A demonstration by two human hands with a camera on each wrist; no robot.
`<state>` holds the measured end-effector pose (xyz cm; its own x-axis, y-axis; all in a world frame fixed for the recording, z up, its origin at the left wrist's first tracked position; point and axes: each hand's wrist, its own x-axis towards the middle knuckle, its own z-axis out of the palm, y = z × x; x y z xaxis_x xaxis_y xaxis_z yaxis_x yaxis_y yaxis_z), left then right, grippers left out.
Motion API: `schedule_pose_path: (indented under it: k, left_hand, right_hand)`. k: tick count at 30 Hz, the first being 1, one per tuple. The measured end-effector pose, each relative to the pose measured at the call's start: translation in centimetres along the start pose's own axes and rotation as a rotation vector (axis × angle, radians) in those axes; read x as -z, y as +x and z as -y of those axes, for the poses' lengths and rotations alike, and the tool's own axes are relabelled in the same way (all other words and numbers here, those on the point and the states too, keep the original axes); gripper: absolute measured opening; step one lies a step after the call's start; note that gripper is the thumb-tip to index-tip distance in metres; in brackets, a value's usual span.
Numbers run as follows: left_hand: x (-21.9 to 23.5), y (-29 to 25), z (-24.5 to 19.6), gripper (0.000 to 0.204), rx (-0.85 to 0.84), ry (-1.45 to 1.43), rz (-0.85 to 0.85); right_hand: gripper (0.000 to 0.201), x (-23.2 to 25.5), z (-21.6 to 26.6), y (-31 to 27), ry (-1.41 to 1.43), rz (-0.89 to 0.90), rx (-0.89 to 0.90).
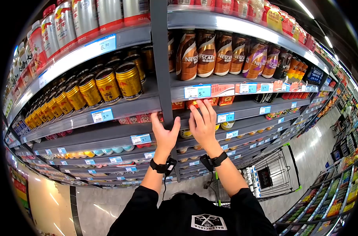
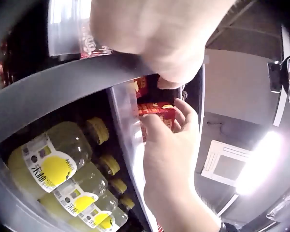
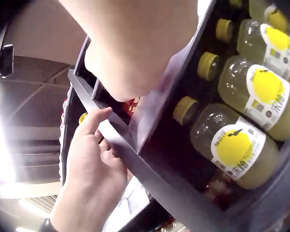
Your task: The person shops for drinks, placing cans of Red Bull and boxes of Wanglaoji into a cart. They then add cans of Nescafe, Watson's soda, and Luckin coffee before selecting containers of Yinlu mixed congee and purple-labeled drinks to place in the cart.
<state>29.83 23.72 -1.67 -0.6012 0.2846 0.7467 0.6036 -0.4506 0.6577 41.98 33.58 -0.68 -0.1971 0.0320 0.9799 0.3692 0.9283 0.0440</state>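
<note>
Below the bottled-coffee shelf, my right hand [image 1: 203, 125] reaches up to a red box [image 1: 194, 104], fingertips at its front. The left wrist view shows the right hand [image 2: 170, 166] with its thumb against the red box [image 2: 157, 109] and bent fingers round its right end. My left hand [image 1: 165, 137] is raised beside the dark upright post [image 1: 161, 63], thumb spread from the fingers, some fingertips hidden by the shelf edge. In the right wrist view, the left hand [image 3: 93, 166] touches the post's edge with no item visible in it.
Gold cans [image 1: 108, 84] stand on the left shelf and coffee bottles [image 1: 206, 53] on the right. Price labels line the shelf edges. Yellow-capped bottles [image 2: 53, 162] appear in the left wrist view. A shopping cart [image 1: 283, 173] stands at the lower right.
</note>
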Motion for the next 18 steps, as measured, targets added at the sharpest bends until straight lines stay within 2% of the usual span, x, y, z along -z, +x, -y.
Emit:
schedule_pose_path:
  k: [2,5,7,9,12,16,18]
  left_hand:
    - [0.0,1.2,-1.1,0.063,0.128,-0.069,0.116]
    - [-0.2,2.0,-1.2,0.054,0.127,0.004,0.117]
    - [-0.2,2.6,-2.2,0.049,0.126,0.040,0.120]
    - [0.0,3.1,-3.4,0.039,0.233,0.140,0.157]
    - [0.0,3.8,-3.2,0.034,0.207,0.175,0.178]
    - [-0.4,4.1,-2.6,0.032,0.238,0.131,0.180]
    - [-0.9,4.0,-2.3,0.030,0.112,0.098,0.079]
  right_hand:
    - [0.045,0.2,-0.6,-0.5,-0.015,-0.013,0.009]
    - [0.051,0.7,-1.4,-0.9,-0.172,-0.019,0.041]
    - [0.052,1.3,-1.2,-0.8,-0.144,-0.002,-0.007]
    - [0.058,1.8,-1.1,-0.3,-0.105,0.063,-0.065]
    - [0.060,2.3,-1.5,-0.2,0.038,0.151,-0.088]
    - [0.060,2.4,-1.7,-0.1,0.101,0.173,-0.103]
    - [0.061,2.5,-1.6,0.0,0.106,0.172,-0.106]
